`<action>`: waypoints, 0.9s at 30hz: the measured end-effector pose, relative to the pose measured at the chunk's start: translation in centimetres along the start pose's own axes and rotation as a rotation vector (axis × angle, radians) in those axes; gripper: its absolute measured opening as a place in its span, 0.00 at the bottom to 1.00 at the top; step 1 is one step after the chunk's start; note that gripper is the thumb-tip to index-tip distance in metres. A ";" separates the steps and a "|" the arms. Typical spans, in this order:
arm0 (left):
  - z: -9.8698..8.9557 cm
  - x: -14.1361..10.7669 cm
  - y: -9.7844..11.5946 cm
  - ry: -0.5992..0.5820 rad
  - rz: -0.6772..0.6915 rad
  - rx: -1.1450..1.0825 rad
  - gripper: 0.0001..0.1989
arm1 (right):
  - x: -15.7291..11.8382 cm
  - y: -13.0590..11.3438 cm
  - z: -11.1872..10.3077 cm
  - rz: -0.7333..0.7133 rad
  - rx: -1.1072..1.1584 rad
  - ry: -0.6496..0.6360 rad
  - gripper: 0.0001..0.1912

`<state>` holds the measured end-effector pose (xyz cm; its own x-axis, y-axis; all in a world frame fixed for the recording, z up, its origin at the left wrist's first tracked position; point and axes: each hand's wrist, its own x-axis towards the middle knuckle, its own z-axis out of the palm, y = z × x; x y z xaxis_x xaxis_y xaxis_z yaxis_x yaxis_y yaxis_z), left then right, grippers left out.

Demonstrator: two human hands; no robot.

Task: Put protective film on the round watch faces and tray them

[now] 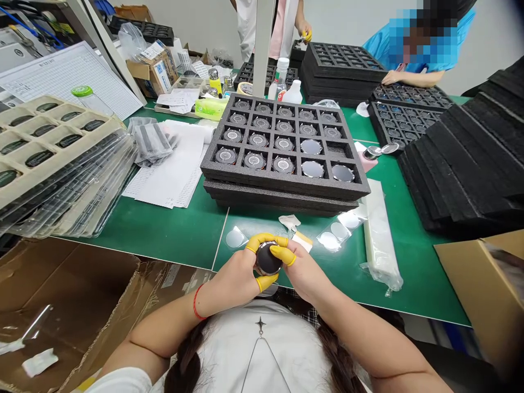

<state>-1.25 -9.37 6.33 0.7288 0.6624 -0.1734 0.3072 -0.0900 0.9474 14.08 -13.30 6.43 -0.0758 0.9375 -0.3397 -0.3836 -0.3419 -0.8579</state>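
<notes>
A round watch case (pixel 269 258) with a dark face is held between both hands, just past the green table's near edge. My left hand (pixel 239 273) wraps its left side, with yellow finger covers on the thumb and forefinger. From the right, my right hand (pixel 301 267) grips it, its yellow-covered thumb lying over the dark face. Beyond the hands stands a stack of black foam trays (pixel 282 188); the top one holds several round watch cases in square pockets. One pocket at the right (pixel 339 150) holds no case.
Clear round films (pixel 329 240) and a white plastic-wrapped bundle (pixel 380 234) lie on the green table (pixel 426 273). Trays of dark ovals (pixel 45 131) are stacked left, black foam (pixel 470 158) right. Cardboard boxes flank the near edge. Two people are across the table.
</notes>
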 end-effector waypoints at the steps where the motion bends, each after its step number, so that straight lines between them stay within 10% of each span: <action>1: 0.0 0.0 0.0 0.000 0.000 0.021 0.26 | 0.1 0.1 0.1 0.001 0.002 -0.005 0.11; 27: -1.4 0.4 -0.4 0.117 -0.049 -0.017 0.29 | 0.0 -1.1 -1.3 0.043 -0.152 -0.229 0.16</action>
<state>-1.94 -8.05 6.27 0.6365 0.7480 -0.1882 0.3296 -0.0432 0.9431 15.73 -12.98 6.86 -0.3016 0.9064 -0.2958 -0.2347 -0.3713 -0.8984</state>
